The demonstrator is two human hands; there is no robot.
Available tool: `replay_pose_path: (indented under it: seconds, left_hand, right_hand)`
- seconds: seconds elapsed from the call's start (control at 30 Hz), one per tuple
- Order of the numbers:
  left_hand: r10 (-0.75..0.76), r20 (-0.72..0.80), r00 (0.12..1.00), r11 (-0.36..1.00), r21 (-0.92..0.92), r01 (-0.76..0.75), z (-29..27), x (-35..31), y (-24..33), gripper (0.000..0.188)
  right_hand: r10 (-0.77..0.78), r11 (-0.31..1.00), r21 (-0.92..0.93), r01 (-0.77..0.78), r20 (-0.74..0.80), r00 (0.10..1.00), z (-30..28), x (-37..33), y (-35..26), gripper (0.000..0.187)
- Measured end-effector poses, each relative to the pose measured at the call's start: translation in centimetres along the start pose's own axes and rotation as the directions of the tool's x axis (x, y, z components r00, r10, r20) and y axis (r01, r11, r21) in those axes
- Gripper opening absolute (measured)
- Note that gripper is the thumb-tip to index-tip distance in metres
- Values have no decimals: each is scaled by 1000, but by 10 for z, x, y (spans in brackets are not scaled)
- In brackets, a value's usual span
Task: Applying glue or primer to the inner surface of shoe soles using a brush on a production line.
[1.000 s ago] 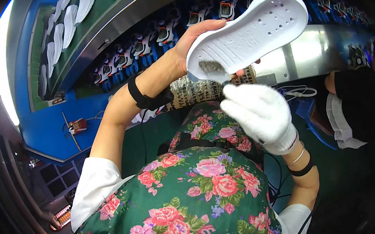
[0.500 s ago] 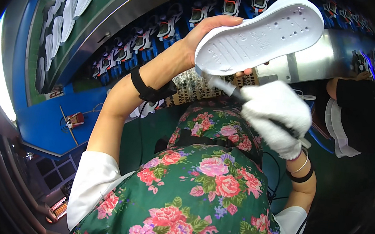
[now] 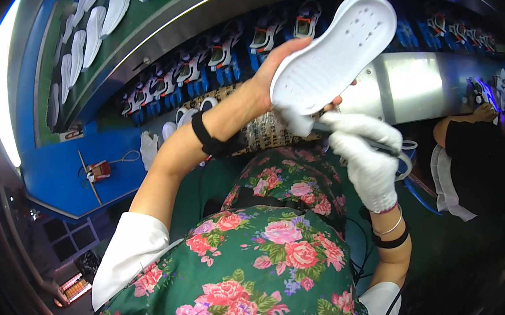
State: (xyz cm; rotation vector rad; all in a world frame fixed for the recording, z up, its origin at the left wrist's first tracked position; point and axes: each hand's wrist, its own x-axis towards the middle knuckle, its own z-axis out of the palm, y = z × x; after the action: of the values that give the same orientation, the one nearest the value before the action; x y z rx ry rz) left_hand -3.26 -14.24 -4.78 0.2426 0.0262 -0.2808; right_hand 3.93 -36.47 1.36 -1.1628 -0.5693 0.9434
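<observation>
Your left hand (image 3: 268, 76) grips the white sole (image 3: 330, 58) toward the far side; your gloved right hand (image 3: 368, 154) clasps a brush (image 3: 300, 124) by the sole's near end. You're probably brushing it there, though contact is blurred; next calls for a steady sole.

The left arm (image 3: 168, 167) comes up from its white sleeve (image 3: 131, 255), bends, and slants up and right, with 1 black band (image 3: 201, 132) near the wrist. The left hand (image 3: 265, 84) is bare and gripping: 1 digit stretches up and right, and fingertips (image 3: 336, 101) show farther right.

The right arm (image 3: 393, 264) rises bent from the opposite side, bare below its sleeve, with 1 pale bracelet (image 3: 390, 226) and 1 black strap (image 3: 392, 240). The right hand (image 3: 365, 154), in a white glove, points left in a closed grip, lower than the left. The 2 hands are near but apart.
</observation>
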Motion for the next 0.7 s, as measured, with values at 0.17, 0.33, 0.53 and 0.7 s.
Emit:
replay_pose_path:
  seconds: [0.17,0.33,0.53,0.7]
  left_hand:
    - [70,-270,960,996,-33,-82,7,-3,-37,66]
    - [62,-234,970,992,-89,-85,17,5,-50,71]
    - [298,140,944,897,296,-327,59,16,6,100]
    - [556,115,823,822,71,-565,89,65,104,99]
  right_hand:
    - [-316,856,-462,234,-106,943,-36,24,-9,18]
    - [-679,334,-796,505,169,715,-59,41,-20,18]
    - [-199,941,199,275,-332,922,-81,0,-34,17]
    - [-126,947,215,239,-435,892,-114,8,-9,19]
